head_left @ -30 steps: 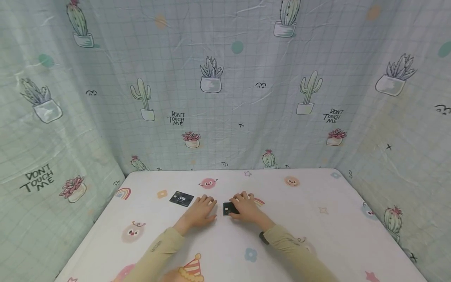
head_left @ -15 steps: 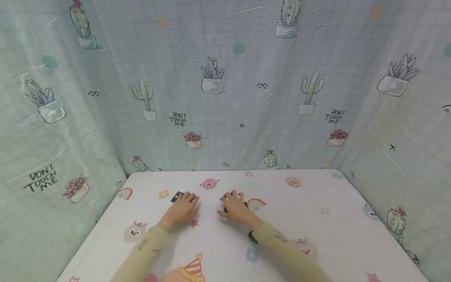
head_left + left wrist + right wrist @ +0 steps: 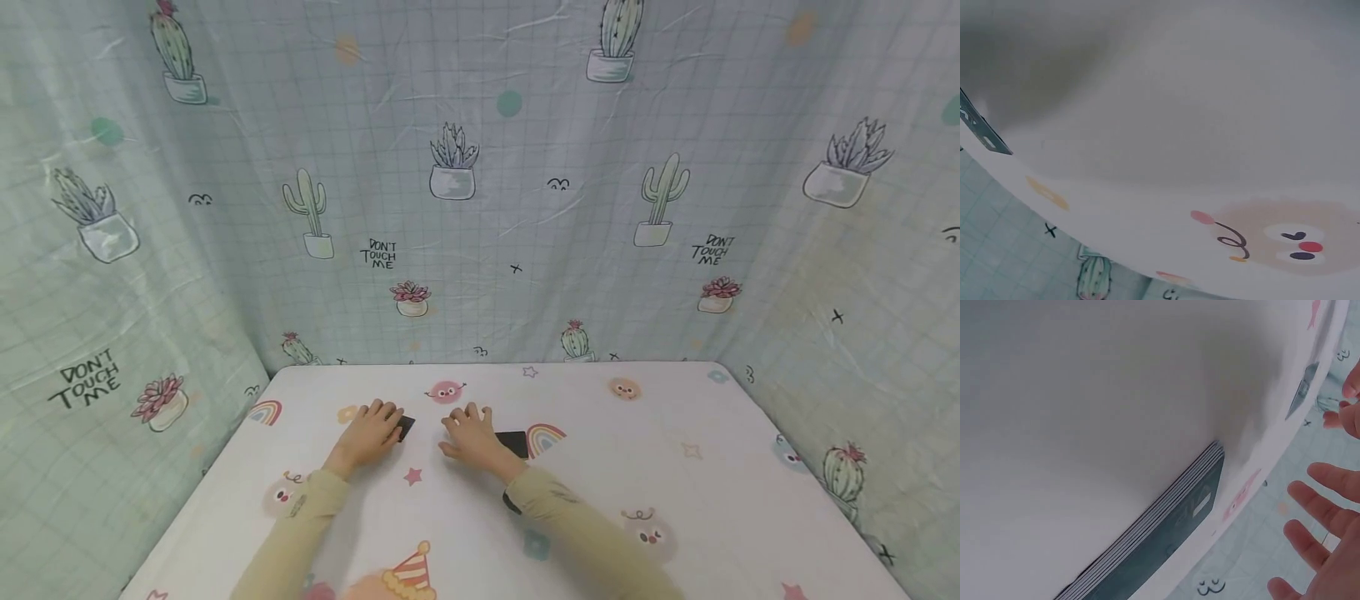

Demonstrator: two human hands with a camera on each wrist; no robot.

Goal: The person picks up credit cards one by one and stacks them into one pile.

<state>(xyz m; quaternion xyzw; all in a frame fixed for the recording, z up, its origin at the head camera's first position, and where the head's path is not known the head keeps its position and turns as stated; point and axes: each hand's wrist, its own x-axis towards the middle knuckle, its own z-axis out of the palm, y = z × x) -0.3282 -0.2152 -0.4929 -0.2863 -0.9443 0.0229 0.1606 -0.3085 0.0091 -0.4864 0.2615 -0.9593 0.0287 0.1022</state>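
Observation:
In the head view my left hand [image 3: 367,432] is over a single black card [image 3: 406,427], hiding most of it, its fingers loosely bent. In the right wrist view that card [image 3: 1302,390] lies on the table with left-hand fingertips beside it. A corner of the card [image 3: 985,128] shows in the left wrist view, where the left hand itself is out of sight. My right hand [image 3: 474,437] holds nothing, its fingers spread [image 3: 1310,540]. Just to its right sits a neat stack of black cards [image 3: 513,442], whose layered edges show in the right wrist view.
The white tabletop [image 3: 720,517] carries printed cartoon figures, such as a rainbow [image 3: 545,439] near the stack. A patterned cactus curtain [image 3: 480,217] encloses the back and both sides. A dark band [image 3: 512,502] shows at the right sleeve cuff.
My left hand has moved left, from beside the single card to over it. The right hand has slid left off the stack of cards, uncovering its right part.

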